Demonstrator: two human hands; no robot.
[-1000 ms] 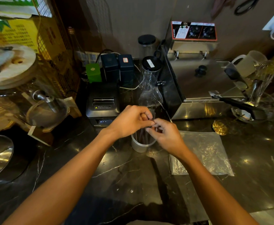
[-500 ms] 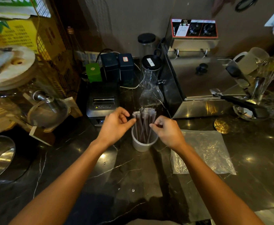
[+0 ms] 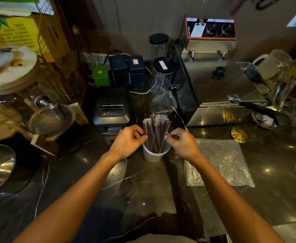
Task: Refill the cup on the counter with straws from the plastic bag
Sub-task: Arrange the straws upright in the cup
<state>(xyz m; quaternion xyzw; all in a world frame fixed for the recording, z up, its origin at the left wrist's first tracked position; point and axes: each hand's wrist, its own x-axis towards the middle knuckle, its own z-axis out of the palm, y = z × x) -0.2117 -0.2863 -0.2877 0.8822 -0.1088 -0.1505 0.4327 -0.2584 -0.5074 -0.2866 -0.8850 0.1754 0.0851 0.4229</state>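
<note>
- Straws point(image 3: 155, 133) in clear wrappers stand together in the white cup point(image 3: 153, 154), which sits on the dark marble desk point(image 3: 94, 181) between my two hands.
- My left hand point(image 3: 127, 140) is just left of the cup, fingers curled, fingertips touching the bundle near the rim; whether this grip really holds a straw I cannot tell.
- My right hand point(image 3: 183, 142) is just right of the cup, and its grip pinches something thin at the side of the bundle.
- Plastic bag point(image 3: 220, 162) lies flat on the desk, to the right of the cup.
- Far behind the cup is a black receipt printer point(image 3: 111, 109) and a steel fryer point(image 3: 219, 85).
</note>
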